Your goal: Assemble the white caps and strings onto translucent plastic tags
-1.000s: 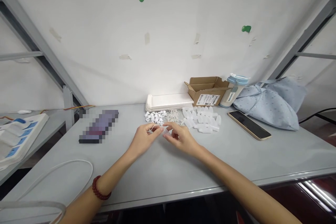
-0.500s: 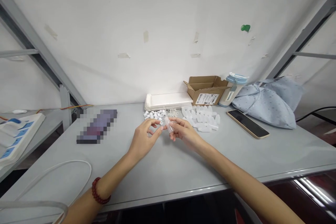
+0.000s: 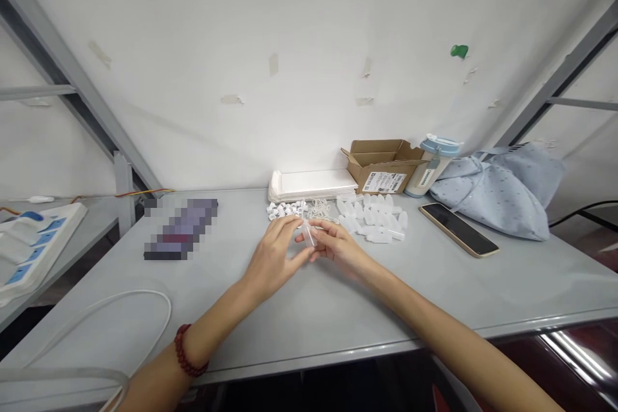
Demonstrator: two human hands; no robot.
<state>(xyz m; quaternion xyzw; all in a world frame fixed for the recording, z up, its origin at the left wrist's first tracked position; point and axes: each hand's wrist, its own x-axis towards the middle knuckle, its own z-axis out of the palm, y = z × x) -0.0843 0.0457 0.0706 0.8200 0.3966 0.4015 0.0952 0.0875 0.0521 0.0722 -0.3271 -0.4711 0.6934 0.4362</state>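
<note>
Between my hands, over the grey table (image 3: 347, 309), is a small translucent plastic bottle (image 3: 309, 235), tilted. My right hand (image 3: 340, 248) pinches it from the right with thumb and fingers. From the left, my left hand (image 3: 274, 256) closes round the same bottle, fingertips at its upper end and thumb near its lower end. Just beyond them lie a heap of small white caps (image 3: 284, 209) and a pile of thin whitish pieces (image 3: 319, 208). Several more translucent bottles (image 3: 374, 211) lie to the right of that pile.
Behind the small parts stand a stack of white trays (image 3: 313, 183), an open cardboard box (image 3: 383, 170) and a tumbler (image 3: 429, 167). A phone (image 3: 458, 230) and a blue cloth bag (image 3: 497, 190) lie at right. At left are a blurred-out device (image 3: 186, 228), a white cable (image 3: 167, 315) and a power strip (image 3: 43, 251).
My left hand has come in against the bottle, its thumb and fingers now around it. My right hand keeps hold of the bottle. The view has shifted slightly.
</note>
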